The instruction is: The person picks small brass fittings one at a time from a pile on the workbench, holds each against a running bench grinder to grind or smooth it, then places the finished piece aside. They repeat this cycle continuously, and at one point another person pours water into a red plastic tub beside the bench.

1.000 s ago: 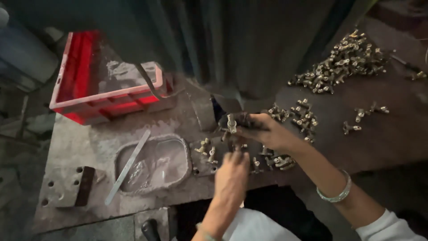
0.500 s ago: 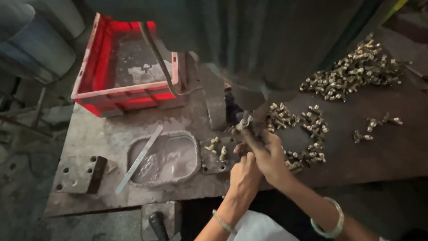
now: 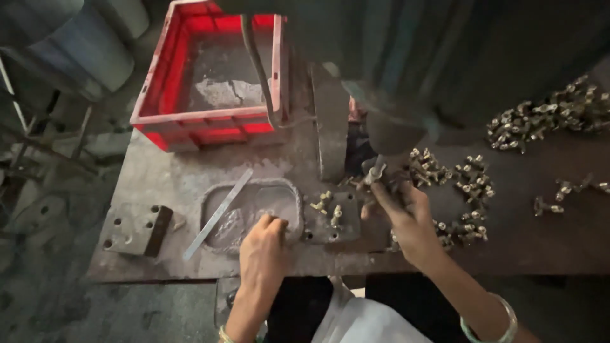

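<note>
Grimy metal workbench (image 3: 190,178): right hand (image 3: 406,216) pinches a small brass fitting (image 3: 375,171) under the press; left hand (image 3: 264,244) rests curled, empty.

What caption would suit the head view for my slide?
Right hand holds a small metal fitting under a press, left hand rests beside a shallow metal tray, red plastic crate behind.

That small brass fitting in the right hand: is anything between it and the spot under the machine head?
Nothing visible. The right hand holds the brass fitting just below the machine head, with no object seen between them. The left hand rests apart, by the shallow tray.
</note>
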